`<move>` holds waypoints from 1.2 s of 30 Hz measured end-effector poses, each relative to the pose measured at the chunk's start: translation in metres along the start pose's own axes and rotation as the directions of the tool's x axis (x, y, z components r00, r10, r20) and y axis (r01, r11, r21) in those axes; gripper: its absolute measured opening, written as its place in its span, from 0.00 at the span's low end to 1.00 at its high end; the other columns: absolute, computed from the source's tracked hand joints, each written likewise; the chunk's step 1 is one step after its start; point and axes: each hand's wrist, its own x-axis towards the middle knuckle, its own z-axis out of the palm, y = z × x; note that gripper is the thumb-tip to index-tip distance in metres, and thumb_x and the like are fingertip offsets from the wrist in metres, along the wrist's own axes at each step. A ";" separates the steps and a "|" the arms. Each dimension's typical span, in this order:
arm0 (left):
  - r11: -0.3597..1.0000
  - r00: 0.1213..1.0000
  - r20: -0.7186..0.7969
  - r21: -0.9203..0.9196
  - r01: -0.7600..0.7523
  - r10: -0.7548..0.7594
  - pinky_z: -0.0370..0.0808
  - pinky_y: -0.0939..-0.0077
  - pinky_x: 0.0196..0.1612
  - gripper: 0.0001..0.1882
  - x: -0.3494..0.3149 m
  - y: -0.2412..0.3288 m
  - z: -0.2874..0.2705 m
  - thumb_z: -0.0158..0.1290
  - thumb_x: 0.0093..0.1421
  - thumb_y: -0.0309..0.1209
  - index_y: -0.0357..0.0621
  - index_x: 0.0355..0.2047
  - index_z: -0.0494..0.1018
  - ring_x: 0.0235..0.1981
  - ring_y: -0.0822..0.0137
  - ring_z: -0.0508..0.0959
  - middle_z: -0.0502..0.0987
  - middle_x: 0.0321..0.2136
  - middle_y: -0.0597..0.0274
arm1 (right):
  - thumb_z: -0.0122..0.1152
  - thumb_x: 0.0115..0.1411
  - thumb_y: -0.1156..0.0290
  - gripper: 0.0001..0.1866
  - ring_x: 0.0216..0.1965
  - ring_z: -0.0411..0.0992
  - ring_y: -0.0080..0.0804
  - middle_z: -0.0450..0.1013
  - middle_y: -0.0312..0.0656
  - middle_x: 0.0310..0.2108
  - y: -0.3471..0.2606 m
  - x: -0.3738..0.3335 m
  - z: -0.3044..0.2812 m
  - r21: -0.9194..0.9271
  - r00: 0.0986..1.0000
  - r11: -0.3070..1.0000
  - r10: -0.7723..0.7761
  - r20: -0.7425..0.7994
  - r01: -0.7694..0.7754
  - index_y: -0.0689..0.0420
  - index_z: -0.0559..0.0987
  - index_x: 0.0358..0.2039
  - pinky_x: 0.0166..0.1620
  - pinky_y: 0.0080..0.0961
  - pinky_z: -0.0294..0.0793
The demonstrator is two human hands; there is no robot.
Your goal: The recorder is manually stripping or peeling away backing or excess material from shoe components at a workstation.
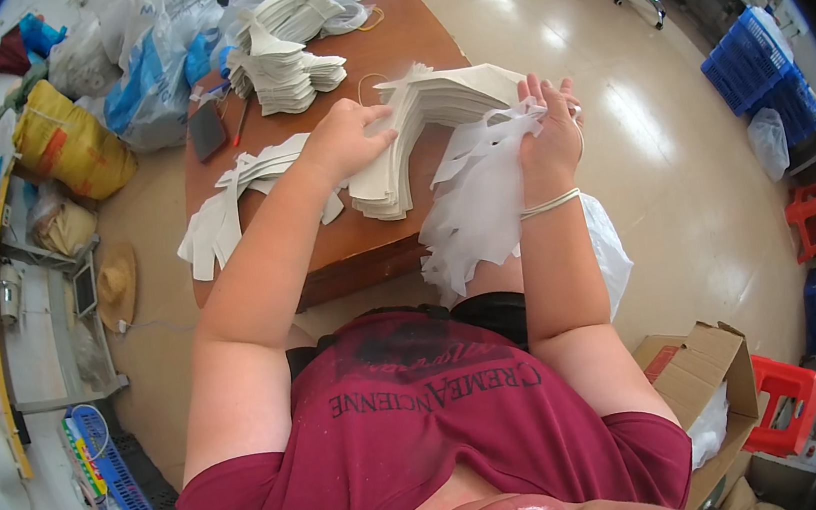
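Observation:
My left hand (352,140) reaches over the brown table, thumb and forefinger apart, at the left side of a thick stack of cream-white cut pieces (388,172). The stack bends like an arch, with its far end reaching toward my right hand (550,138). From that hand hangs a bunch of thin, translucent white sheets (476,187) with jagged ends, pinched near the thumb; the fingers point up. A pale cord loop (551,204) circles my right wrist. Left of the stack, loose white cut pieces (244,188) lie fanned out on the table.
More stacked cream pieces (281,68) stand at the table's (357,246) back, beside a dark phone-like slab (208,130) and a red pen (240,123). Plastic bags (148,93) crowd the back left. A cardboard box (708,372) and red stool (787,403) are at lower right.

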 end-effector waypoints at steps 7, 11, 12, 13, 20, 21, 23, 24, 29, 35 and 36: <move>0.991 0.988 -0.088 -0.007 -0.132 0.131 0.71 0.64 0.54 0.18 0.000 -0.013 0.008 0.52 0.60 0.36 0.49 0.50 0.78 0.48 0.52 0.75 0.76 0.44 0.50 | 0.59 0.58 0.82 0.10 0.54 0.70 0.50 0.63 0.52 0.60 -0.008 -0.044 -0.007 -0.006 0.955 0.979 0.198 0.221 -0.202 0.59 0.66 0.28 0.59 0.41 0.71; 0.983 0.988 -0.136 -0.162 -0.092 0.070 0.72 0.63 0.53 0.16 -0.016 -0.024 -0.001 0.52 0.60 0.34 0.47 0.48 0.79 0.48 0.51 0.75 0.76 0.45 0.49 | 0.60 0.57 0.82 0.10 0.53 0.71 0.50 0.68 0.57 0.52 -0.011 -0.092 -0.009 -0.373 0.723 0.848 0.520 0.455 -0.376 0.59 0.69 0.21 0.53 0.42 0.74; 0.985 0.990 -0.142 -0.168 -0.045 0.021 0.72 0.65 0.51 0.16 -0.024 -0.033 -0.004 0.52 0.61 0.35 0.45 0.48 0.78 0.47 0.55 0.76 0.76 0.45 0.51 | 0.60 0.56 0.82 0.10 0.51 0.72 0.50 0.69 0.58 0.51 -0.010 -0.096 -0.011 -0.514 0.589 0.778 0.618 0.521 -0.362 0.60 0.69 0.21 0.52 0.42 0.75; 0.984 0.989 -0.144 -0.176 -0.003 -0.022 0.73 0.67 0.50 0.17 -0.030 -0.038 -0.005 0.52 0.62 0.35 0.44 0.49 0.78 0.45 0.59 0.76 0.76 0.46 0.52 | 0.61 0.57 0.82 0.09 0.47 0.75 0.45 0.71 0.55 0.49 -0.008 -0.096 -0.012 -0.537 0.614 0.770 0.618 0.490 -0.345 0.59 0.69 0.24 0.48 0.39 0.77; 0.956 0.980 -0.189 -0.269 -0.121 0.071 0.72 0.66 0.51 0.19 -0.060 -0.032 0.000 0.56 0.60 0.40 0.41 0.46 0.78 0.46 0.53 0.76 0.76 0.45 0.49 | 0.61 0.58 0.80 0.11 0.47 0.73 0.46 0.71 0.57 0.48 0.016 -0.024 -0.014 -0.327 0.803 0.809 0.563 0.194 -0.488 0.60 0.69 0.21 0.53 0.40 0.74; 0.948 0.979 -0.177 -0.282 -0.146 0.098 0.72 0.65 0.51 0.19 -0.062 -0.026 0.000 0.56 0.59 0.40 0.40 0.46 0.78 0.47 0.53 0.76 0.77 0.45 0.49 | 0.60 0.58 0.80 0.12 0.49 0.72 0.46 0.72 0.57 0.45 0.015 -0.020 -0.012 -0.294 0.818 0.818 0.552 0.161 -0.494 0.60 0.68 0.20 0.53 0.39 0.75; 0.942 0.964 -0.212 -0.258 -0.213 0.160 0.71 0.64 0.52 0.19 -0.063 -0.025 0.003 0.57 0.59 0.39 0.38 0.44 0.78 0.47 0.52 0.75 0.77 0.44 0.49 | 0.59 0.58 0.80 0.11 0.48 0.74 0.45 0.73 0.57 0.45 0.022 -0.006 -0.013 -0.317 0.839 0.827 0.525 0.142 -0.464 0.61 0.69 0.21 0.51 0.37 0.77; 0.942 0.963 -0.216 -0.257 -0.218 0.164 0.71 0.64 0.52 0.19 -0.062 -0.028 0.006 0.57 0.59 0.39 0.38 0.44 0.78 0.47 0.52 0.75 0.77 0.44 0.49 | 0.59 0.59 0.80 0.10 0.47 0.75 0.45 0.74 0.56 0.44 0.023 0.001 -0.015 -0.340 0.857 0.832 0.501 0.118 -0.439 0.62 0.69 0.22 0.49 0.34 0.79; 0.934 0.958 -0.247 -0.286 -0.214 0.144 0.71 0.64 0.52 0.17 -0.069 -0.036 0.011 0.57 0.58 0.35 0.38 0.44 0.78 0.47 0.52 0.75 0.77 0.44 0.49 | 0.58 0.59 0.82 0.08 0.47 0.75 0.46 0.73 0.58 0.45 0.018 0.012 -0.015 -0.293 0.918 0.899 0.374 0.132 -0.324 0.63 0.69 0.25 0.52 0.35 0.78; 0.916 0.916 -0.367 -0.290 -0.277 0.161 0.71 0.63 0.52 0.15 -0.073 -0.037 0.017 0.57 0.58 0.32 0.40 0.43 0.79 0.47 0.51 0.75 0.77 0.45 0.50 | 0.57 0.60 0.82 0.07 0.49 0.74 0.48 0.72 0.58 0.46 0.016 0.010 -0.010 -0.228 0.953 0.939 0.286 0.099 -0.258 0.64 0.69 0.27 0.56 0.38 0.76; 0.917 0.916 -0.369 -0.291 -0.273 0.156 0.71 0.63 0.52 0.15 -0.072 -0.037 0.017 0.57 0.58 0.32 0.40 0.43 0.79 0.47 0.51 0.75 0.77 0.45 0.50 | 0.57 0.60 0.82 0.06 0.50 0.73 0.48 0.72 0.58 0.46 0.015 0.007 -0.010 -0.217 0.951 0.939 0.292 0.102 -0.266 0.64 0.69 0.27 0.57 0.38 0.75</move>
